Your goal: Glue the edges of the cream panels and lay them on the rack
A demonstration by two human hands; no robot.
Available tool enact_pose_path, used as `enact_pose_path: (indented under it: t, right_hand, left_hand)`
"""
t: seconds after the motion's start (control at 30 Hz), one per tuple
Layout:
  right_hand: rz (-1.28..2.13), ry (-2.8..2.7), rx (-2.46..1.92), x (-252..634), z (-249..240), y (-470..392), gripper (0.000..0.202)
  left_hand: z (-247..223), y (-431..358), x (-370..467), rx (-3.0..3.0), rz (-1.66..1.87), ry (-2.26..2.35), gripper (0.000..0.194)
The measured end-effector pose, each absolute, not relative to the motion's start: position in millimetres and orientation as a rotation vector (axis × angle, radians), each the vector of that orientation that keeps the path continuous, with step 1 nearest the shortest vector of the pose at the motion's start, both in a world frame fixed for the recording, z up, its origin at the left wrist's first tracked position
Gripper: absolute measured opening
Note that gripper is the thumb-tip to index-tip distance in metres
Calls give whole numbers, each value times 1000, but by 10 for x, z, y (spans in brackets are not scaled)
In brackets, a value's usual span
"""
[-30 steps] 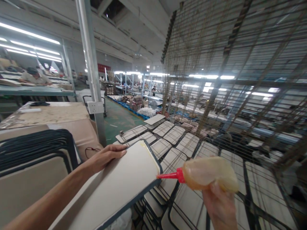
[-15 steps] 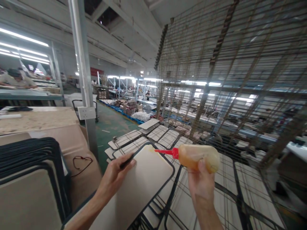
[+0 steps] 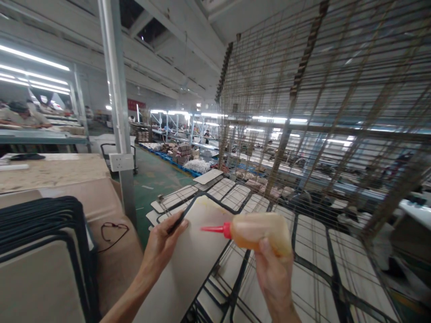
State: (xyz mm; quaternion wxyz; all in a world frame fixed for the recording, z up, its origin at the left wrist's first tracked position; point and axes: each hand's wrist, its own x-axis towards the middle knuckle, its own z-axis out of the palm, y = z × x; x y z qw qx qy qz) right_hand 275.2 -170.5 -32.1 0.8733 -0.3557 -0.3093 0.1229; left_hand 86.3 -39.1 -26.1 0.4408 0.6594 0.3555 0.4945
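My left hand (image 3: 168,235) grips the left edge of a pale panel with a dark rim (image 3: 191,260), its fingers closed round the border. A faint yellowish smear shows along the panel's top edge. In my right hand (image 3: 274,269) is a squeeze bottle (image 3: 261,231) with a red nozzle, partly filled with amber liquid and lying nearly level. The nozzle points left over the panel's face; whether its tip touches the surface I cannot tell. Below and beyond, similar panels lie on a wire rack (image 3: 310,229).
Stacked dark-rimmed panels (image 3: 37,269) stand at the left, beside glasses (image 3: 114,231) on a brown-covered surface. A metal post (image 3: 117,112) with a socket box (image 3: 121,162) rises behind. Raised wire grids (image 3: 269,89) tower at the right. A person (image 3: 22,114) bends over a far-left table.
The bottle and my right hand have moved left and down, taking the nozzle from the panel's top edge to over its face. My left hand keeps its hold on the panel.
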Motion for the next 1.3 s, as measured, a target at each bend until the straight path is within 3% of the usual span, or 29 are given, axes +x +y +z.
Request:
enact_pose_path:
  t: [0.17, 0.33, 0.57, 1.0, 1.3]
  right_hand:
    - [210, -570, -600, 2979, 15, -1719, 40]
    - [163, -569, -607, 3151, 40, -1804, 33]
    - [172, -626, -644, 3284, 108, -1834, 39]
    - [277, -733, -750, 3251, -70, -1833, 60]
    - [331, -708, -800, 3162, -149, -1854, 66]
  left_hand:
    - [-191, -460, 804, 1429, 1135, 794, 57]
    - [-111, -489, 710, 1339, 1047, 828, 60]
    - [-183, -468, 606, 1302, 973, 849, 54]
    - [-239, -418, 569, 1020, 906, 817, 60]
    - [-275, -335, 586, 978, 879, 825, 49]
